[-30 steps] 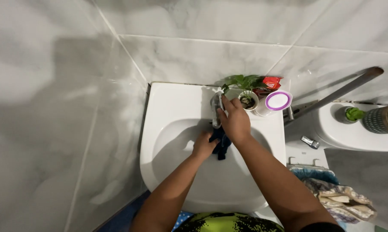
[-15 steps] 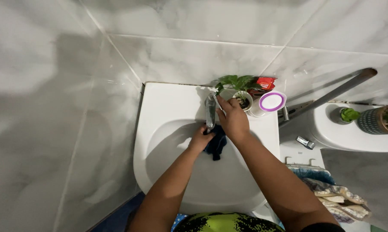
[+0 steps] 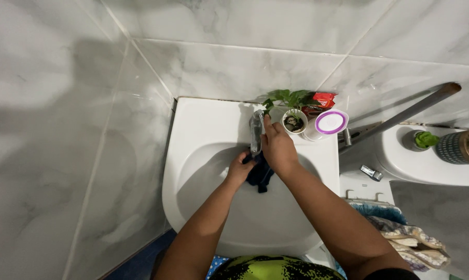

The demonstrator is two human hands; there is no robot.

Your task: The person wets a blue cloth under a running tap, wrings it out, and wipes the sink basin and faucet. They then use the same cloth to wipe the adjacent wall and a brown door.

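Gripping dark cloth (image 3: 259,176) under tap (image 3: 256,132), left hand (image 3: 239,168).

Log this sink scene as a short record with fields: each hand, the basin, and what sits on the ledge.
left hand: closed on a dark cloth over the bowl
right hand: fingers laid on the chrome tap
basin: white, set against grey marble tiles
ledge items: small potted plant, red packet, white tub with a purple-rimmed lid
right of basin: cloths hanging on a rack
water: cannot tell if running
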